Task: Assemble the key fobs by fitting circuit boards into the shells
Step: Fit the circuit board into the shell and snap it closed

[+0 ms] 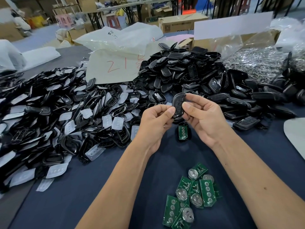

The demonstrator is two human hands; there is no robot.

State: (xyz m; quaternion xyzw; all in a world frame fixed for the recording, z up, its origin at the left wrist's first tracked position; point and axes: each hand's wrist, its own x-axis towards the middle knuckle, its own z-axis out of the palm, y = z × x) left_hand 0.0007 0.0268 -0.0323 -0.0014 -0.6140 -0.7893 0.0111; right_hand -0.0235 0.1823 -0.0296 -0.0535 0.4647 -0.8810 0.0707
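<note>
Both hands hold one black key fob shell (177, 104) above the dark blue table. My left hand (155, 123) pinches its lower left edge with thumb and fingers. My right hand (203, 116) grips its right side, thumb on the front face. Directly below them on the table lies a shell half with a green circuit board (182, 132) seated in it. Several loose green circuit boards (191, 197) with round battery holders lie in a pile near the table's front.
A big heap of black shell frames and translucent button pads (66, 116) fills the left. A heap of black shells (189, 71) rises behind the hands. Plastic bags (115, 47), cardboard boxes (178, 23) and a bag of metal parts (257, 60) stand at the back.
</note>
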